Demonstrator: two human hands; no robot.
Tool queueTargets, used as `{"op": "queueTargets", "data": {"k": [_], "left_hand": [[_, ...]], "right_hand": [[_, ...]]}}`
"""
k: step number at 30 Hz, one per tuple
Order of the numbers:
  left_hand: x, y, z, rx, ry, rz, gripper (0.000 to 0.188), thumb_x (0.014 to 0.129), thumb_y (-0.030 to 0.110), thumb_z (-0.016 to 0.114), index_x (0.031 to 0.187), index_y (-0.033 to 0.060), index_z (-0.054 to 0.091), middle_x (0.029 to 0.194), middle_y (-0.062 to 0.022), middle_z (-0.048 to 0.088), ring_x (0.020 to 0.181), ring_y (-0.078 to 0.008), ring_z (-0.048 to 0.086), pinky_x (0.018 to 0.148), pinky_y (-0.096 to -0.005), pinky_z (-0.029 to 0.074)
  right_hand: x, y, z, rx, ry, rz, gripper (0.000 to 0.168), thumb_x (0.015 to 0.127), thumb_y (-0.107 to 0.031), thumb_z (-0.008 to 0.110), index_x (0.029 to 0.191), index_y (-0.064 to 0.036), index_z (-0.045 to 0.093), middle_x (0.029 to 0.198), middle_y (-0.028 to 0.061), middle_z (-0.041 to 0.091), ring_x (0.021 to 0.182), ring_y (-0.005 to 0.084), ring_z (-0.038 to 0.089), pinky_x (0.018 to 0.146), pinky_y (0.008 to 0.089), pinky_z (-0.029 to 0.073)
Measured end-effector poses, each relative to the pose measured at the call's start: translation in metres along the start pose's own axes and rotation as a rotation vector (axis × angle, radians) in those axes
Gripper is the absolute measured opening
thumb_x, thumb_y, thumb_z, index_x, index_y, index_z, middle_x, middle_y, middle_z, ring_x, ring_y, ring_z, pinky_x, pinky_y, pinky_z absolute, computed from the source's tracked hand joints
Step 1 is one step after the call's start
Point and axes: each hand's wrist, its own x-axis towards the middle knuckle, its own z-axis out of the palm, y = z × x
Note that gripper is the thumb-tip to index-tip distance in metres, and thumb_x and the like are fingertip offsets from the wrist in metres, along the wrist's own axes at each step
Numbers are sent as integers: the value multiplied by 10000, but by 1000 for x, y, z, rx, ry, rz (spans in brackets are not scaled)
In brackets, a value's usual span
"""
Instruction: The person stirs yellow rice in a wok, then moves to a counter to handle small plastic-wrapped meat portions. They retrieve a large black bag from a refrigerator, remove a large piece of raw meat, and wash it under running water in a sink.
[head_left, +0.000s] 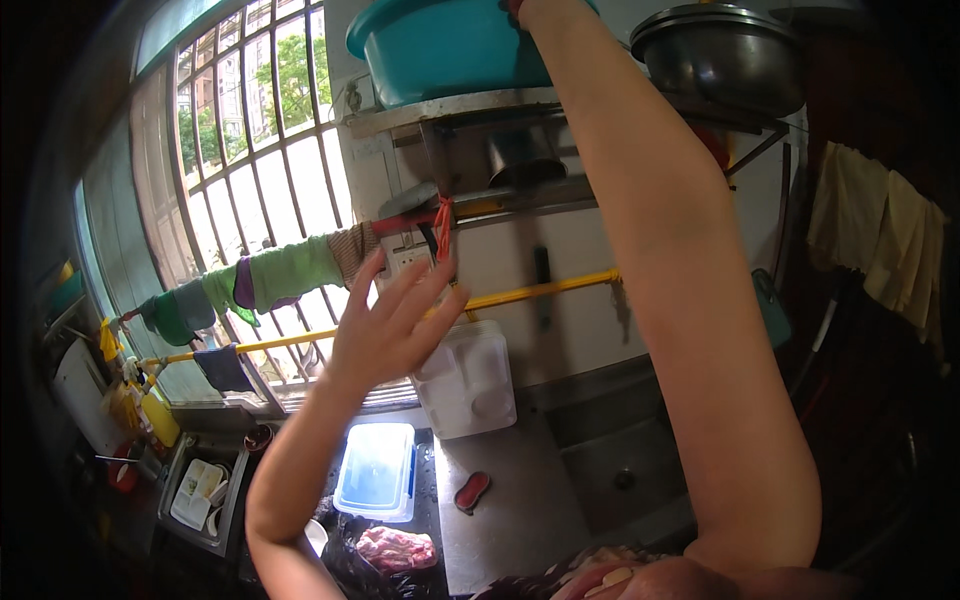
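Observation:
A large teal plastic basin rests on a high wall shelf, and my right hand reaches up to its front at the picture's top edge. Only a small part of that hand shows; whether it grips the basin cannot be seen. My left hand is raised with fingers spread, holding nothing, before the yellow rail and close to a red tie hanging from the shelf. Below it, a white compartment tray leans against the wall. A lidded plastic box and a piece of raw meat lie on the counter.
Stacked metal bowls sit on the shelf's right side. Cloths hang along a rod by the barred window. A red sponge lies beside the steel sink. Dishes fill a small sink at lower left.

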Motion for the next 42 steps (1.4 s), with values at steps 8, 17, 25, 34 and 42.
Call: {"op": "queueTargets", "data": {"k": [8, 17, 25, 34, 42], "left_hand": [[195, -140, -68, -143, 308, -349, 747, 779, 465, 643, 1330, 18, 412, 1296, -223, 466, 1224, -316, 440, 1001, -442, 371], [204, 34, -112, -546, 426, 505, 414, 755, 376, 692, 954, 23, 608, 808, -85, 650, 643, -215, 630, 567, -293, 520], [76, 234, 3, -1330, -254, 368, 604, 646, 361, 787, 1141, 87, 576, 998, -99, 645, 912, -299, 632, 774, -369, 514], [-27, 427, 33, -1662, -829, 394, 617, 722, 321, 684, 1251, 73, 484, 855, -195, 640, 876, -369, 606, 776, -436, 481], [-99, 460, 61, -1548, -684, -740, 686, 722, 262, 700, 1292, 3, 420, 1273, -236, 435, 1199, -395, 415, 1000, -422, 361]], "right_hand": [[-129, -59, -86, 148, 3, -134, 152, 899, -220, 500, 799, -106, 499, 593, 10, 444, 490, 96, 458, 383, 215, 340], [-348, -150, -318, 288, -241, -64, 196, 906, -136, 518, 1028, 7, 575, 994, 133, 633, 935, 246, 612, 847, 370, 511], [-473, -111, -418, -503, 702, -81, 101, 767, -58, 588, 867, -50, 592, 878, 51, 596, 790, 170, 569, 711, 302, 494], [-545, -13, -593, -457, 1006, 509, 253, 651, -27, 616, 901, -12, 579, 915, 98, 542, 878, 224, 516, 776, 340, 462], [-587, 30, -633, -529, 1039, 615, 265, 691, 1, 589, 955, -12, 567, 897, 71, 552, 818, 207, 535, 743, 325, 461]]}}
